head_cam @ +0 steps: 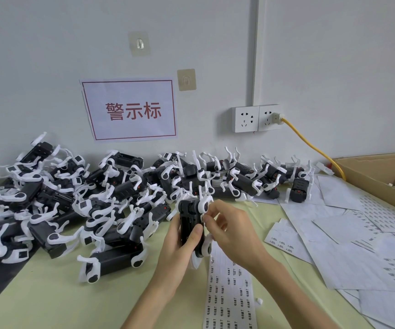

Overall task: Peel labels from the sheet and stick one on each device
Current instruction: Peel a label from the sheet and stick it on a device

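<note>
Here, along the left and centre of the frame, a big pile of devices (78,198), black bodies with white folded arms, lies heaped against the wall on the pale green counter (49,293). Above it, on the wall, hangs a white sign (130,110) with a red border and red characters. Near the lower centre, the left hand (179,248) grips one black-and-white device (191,224) upright, fingers curled behind its body and the thumb pressed on its front. Just to the right, the right hand (229,231) pinches its fingertips at the device's white arm joint; whether a label sits between them is too small to tell. Directly below the hands lies a long label sheet (229,293) with rows of small printed labels. Further right, loose backing sheets (348,233) overlap on the counter. At the far right edge stands a cardboard box (369,169), and a yellow cable (315,148) runs from a wall socket (258,118) toward it.
</note>
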`<state>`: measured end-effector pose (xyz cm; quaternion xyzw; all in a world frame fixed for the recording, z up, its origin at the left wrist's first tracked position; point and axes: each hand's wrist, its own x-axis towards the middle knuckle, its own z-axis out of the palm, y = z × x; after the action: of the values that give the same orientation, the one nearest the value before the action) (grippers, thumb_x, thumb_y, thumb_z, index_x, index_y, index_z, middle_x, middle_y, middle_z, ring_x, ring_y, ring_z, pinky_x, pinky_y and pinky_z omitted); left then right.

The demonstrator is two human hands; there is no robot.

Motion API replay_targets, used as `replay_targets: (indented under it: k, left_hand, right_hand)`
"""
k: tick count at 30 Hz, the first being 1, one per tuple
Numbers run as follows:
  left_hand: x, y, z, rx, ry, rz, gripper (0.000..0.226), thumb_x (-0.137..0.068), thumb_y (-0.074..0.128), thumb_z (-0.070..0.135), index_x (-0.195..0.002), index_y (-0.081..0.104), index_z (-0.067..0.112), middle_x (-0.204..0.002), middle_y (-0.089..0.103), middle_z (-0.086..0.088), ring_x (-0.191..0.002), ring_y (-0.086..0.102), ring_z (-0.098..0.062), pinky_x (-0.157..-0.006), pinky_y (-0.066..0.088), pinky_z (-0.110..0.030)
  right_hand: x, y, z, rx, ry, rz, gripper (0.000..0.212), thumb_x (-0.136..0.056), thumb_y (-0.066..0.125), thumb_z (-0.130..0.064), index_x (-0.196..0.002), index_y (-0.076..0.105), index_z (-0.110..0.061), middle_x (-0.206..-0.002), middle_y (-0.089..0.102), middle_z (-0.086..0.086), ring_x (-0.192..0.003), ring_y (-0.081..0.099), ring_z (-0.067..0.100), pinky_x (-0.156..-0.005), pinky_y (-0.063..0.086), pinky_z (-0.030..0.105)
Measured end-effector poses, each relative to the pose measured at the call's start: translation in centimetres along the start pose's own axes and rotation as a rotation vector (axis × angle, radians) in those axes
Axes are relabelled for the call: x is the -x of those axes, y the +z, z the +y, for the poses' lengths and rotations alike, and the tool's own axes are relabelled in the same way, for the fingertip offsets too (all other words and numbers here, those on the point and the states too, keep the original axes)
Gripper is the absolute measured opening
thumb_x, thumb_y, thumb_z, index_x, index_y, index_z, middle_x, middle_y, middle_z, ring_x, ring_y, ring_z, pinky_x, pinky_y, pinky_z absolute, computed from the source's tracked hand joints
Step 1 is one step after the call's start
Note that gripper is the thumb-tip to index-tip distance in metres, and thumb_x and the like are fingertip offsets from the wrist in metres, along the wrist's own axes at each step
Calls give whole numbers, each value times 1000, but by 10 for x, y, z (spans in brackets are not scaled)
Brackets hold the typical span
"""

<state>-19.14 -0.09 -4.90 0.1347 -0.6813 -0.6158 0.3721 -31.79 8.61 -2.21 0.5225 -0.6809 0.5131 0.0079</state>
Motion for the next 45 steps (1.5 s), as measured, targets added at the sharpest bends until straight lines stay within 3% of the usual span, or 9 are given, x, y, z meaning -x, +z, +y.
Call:
replay_targets:
  k: [9,12,18,22,25,29,33,40,45]
  left_hand:
    - [0,0,-3,-5,-17,-15,23,-95,61,45,-118,64,44,-113,76,7,-107,71,-8,-84,51,-11]
    - [0,1,-3,4,-24,-14,24,-95,60,45,-118,65,43,-112,76,6,-106,71,-9,-83,51,-12]
    - [0,1,-1,-1,-26,-15,26,-94,60,46,-120,64,44,-117,75,8,-112,69,-8,-87,50,-12]
    - [1,1,-2,1,-41,-13,26,-92,61,50,-118,65,46,-117,75,9,-112,69,-6,-86,50,-11]
    - [1,2,0,1,-49,-2,30,-89,63,56,-117,66,46,-116,75,10,-112,69,-5,-86,49,-10]
    - [1,1,0,30,-78,12,31,-91,59,48,-118,68,39,-115,76,11,-111,69,-4,-83,50,-9]
    - [0,-1,1,70,-125,25,29,-91,58,49,-114,71,37,-114,77,4,-111,71,-11,-84,53,-14]
    - [-1,-1,1,61,-140,17,27,-92,59,50,-112,72,38,-115,76,2,-114,70,-15,-95,48,-29]
    - [0,0,2,61,-132,18,26,-91,58,49,-111,72,40,-113,76,3,-111,70,-12,-86,54,-16]
  right_hand:
    - [0,2,0,-68,82,-3,22,-94,58,-21,-74,51,-26,-64,61,8,-59,57,25,-49,35,20]
    - [0,3,0,-88,104,-10,22,-94,58,-20,-74,52,-26,-61,59,6,-60,59,25,-51,36,24]
    - [1,3,-1,-109,117,-30,21,-95,57,-19,-75,52,-23,-52,57,-4,-49,43,6,-48,31,18]
    - [2,2,-3,-110,122,-39,20,-95,55,-20,-76,52,-25,-59,65,8,-51,46,7,-48,32,22]
    - [2,2,-3,-108,127,-26,20,-95,57,-20,-75,55,-26,-62,64,4,-53,49,7,-51,35,21]
    - [1,2,-1,-134,126,-13,18,-93,62,-19,-77,62,-27,-70,67,-4,-60,59,13,-56,45,21]
    - [0,2,-1,-155,93,-3,17,-93,68,-19,-78,66,-26,-71,68,-9,-60,58,5,-58,45,17]
    - [1,2,-3,-154,103,10,18,-95,66,-20,-79,65,-28,-73,67,-9,-55,55,5,-56,43,16]
    - [2,0,-7,-238,137,23,16,-95,66,-17,-81,66,-25,-76,69,-4,-58,54,6,-61,52,34]
